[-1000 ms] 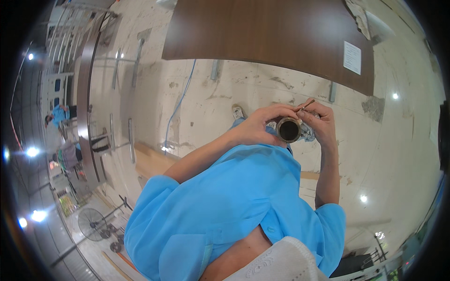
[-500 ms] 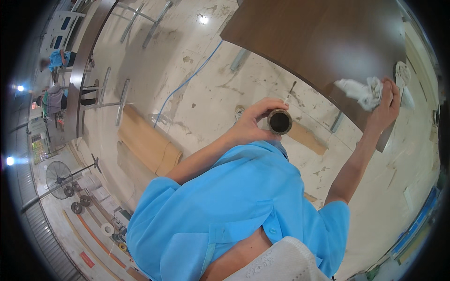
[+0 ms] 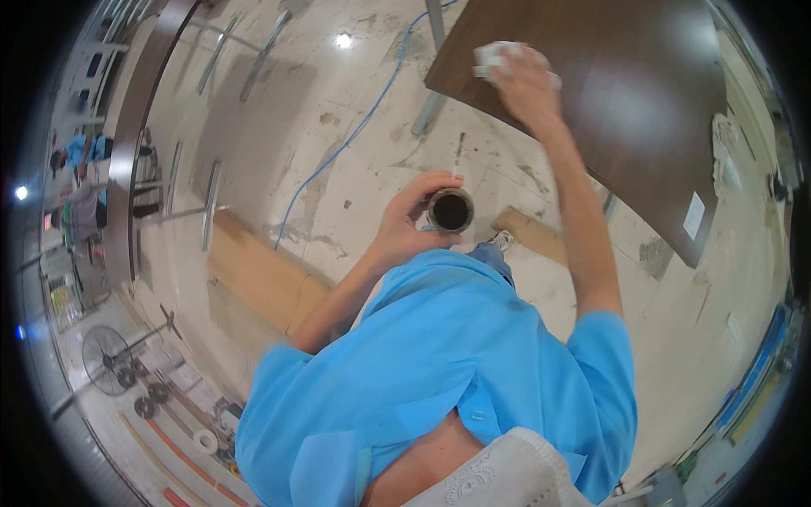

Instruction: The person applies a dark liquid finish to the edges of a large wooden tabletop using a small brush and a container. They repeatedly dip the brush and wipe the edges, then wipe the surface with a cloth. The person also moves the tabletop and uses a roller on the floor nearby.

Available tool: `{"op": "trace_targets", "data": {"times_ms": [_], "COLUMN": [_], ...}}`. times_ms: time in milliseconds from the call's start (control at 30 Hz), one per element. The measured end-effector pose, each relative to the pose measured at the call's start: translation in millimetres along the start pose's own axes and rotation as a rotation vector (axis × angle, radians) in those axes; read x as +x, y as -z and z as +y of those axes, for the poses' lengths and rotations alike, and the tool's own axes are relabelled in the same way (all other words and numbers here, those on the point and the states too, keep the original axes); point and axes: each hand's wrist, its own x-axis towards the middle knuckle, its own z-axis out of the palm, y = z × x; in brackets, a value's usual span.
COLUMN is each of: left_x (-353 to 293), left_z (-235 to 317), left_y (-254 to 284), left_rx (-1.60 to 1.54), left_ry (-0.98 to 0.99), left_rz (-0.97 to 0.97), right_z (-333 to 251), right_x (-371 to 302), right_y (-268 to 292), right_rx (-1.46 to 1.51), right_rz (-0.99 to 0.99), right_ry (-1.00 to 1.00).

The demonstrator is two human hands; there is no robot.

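My left hand (image 3: 397, 224) is wrapped round a small open container (image 3: 450, 211) with a dark inside, held upright in front of my shirt. A thin stick with a dark tip, like a fine brush (image 3: 460, 156), points away from the fingers of that hand. My right arm reaches far forward, and the right hand (image 3: 530, 89) presses a crumpled white cloth (image 3: 492, 59) on the dark brown board (image 3: 617, 110), near its left end. The hand is slightly smeared by motion. A white paper label (image 3: 693, 215) lies on the board's near right part.
Whitish material (image 3: 725, 139) sits at the board's right edge. A blue hose (image 3: 346, 145) crosses the floor, with cardboard (image 3: 262, 275) to the left and a brown strip (image 3: 532, 235) by my shoe. Another long board (image 3: 135, 127), two people (image 3: 80, 152) and a standing fan (image 3: 103, 359) are farther left.
My right hand has swept the cloth from the board's right side to its left end, uncovering the paper label. The left hand still holds the container. The whole view has shifted somewhat.
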Motion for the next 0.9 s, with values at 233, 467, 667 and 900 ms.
{"op": "trace_targets", "data": {"times_ms": [233,467,667,900], "left_x": [5.7,22.2,45.2,53.8], "left_z": [-10.2,-9.3,-7.1,-3.5], "left_y": [-8.5,-66.9,-157.1,-241.0], "left_rx": [0.05,0.019,0.014,-0.038], "left_ry": [-0.032,0.033,-0.067,-0.037], "left_rz": [-0.009,-0.149,-0.298,-0.396], "right_z": [-108.5,-8.1,145.6,337.7], "right_x": [-8.2,-153.0,-341.4,-569.7], "right_y": [9.9,56.0,91.3,165.3], "right_rx": [0.234,0.213,0.031,-0.431], "right_rz": [0.045,0.166,0.116,-0.15], "right_ry": [0.031,-0.111,-0.251,-0.826]}}
